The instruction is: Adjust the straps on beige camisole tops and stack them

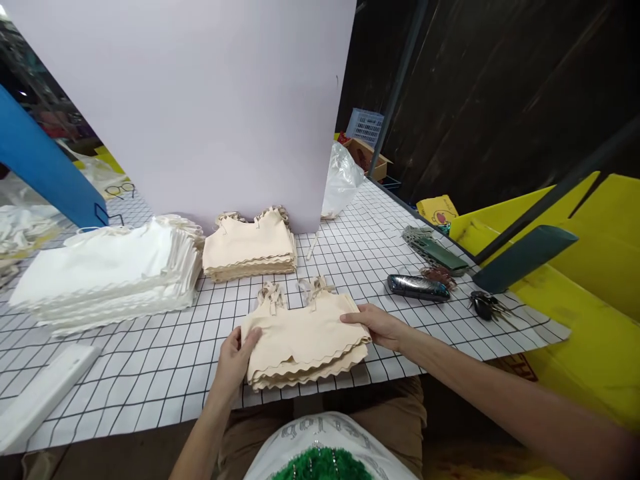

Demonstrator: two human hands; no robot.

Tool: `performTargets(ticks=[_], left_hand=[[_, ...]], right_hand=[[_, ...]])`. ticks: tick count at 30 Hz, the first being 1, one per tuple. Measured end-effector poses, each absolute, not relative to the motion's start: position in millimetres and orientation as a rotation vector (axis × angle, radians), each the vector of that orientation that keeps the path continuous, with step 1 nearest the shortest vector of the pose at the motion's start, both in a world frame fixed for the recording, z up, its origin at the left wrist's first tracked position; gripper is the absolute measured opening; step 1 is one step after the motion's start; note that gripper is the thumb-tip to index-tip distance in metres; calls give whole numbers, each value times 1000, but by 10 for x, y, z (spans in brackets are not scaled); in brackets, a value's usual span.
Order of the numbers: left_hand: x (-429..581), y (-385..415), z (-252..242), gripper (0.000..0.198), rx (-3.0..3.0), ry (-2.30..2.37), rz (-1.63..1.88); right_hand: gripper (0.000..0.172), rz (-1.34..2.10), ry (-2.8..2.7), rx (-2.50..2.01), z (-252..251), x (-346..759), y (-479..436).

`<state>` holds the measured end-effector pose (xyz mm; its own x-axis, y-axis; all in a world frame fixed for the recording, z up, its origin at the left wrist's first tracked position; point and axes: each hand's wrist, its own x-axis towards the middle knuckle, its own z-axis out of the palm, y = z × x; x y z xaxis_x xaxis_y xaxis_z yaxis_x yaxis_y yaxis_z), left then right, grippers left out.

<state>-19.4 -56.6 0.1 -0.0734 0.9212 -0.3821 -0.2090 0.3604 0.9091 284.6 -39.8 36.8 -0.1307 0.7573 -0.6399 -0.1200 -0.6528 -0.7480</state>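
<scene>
Nearly at table edge (pixel 165 415), held garments (pixel 305 333).

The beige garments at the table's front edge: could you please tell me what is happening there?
A person's left hand and right hand hold a stack of beige garments by its sides on the table. A second beige stack lies behind it, with a white pile further left.

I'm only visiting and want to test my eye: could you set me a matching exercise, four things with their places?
1. Large white stack
2. Left hand
3. Keys
4. Right hand

A. At the right end of the front beige stack
B. Left of the rear beige stack
C. At the front beige stack's left end
D. Near the table's right edge

Pairs: 1-B, 2-C, 3-D, 4-A
</scene>
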Motion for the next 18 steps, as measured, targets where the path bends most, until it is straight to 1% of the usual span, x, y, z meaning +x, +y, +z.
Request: performTargets(ticks=[4,8,13,16,18], left_hand=[[-208,-453,345,42,632,1261,1045],[-295,-104,777,34,631,1276,1048],[-492,676,1346,39,804,1242,1255],[-647,1198,1614,30,961,1162,1412],[-756,1490,1672,22,1014,1171,1484]], right_hand=[[21,1842,-703,-1448,637,2872,-281],[15,1822,-760,-1371,963,2833,19],[9,1716,-952,-1199,1421,2669,772],[8,1597,-992,-1073,1651,2485,1304],[10,1546,-986,-995,1699,2329,1600]])
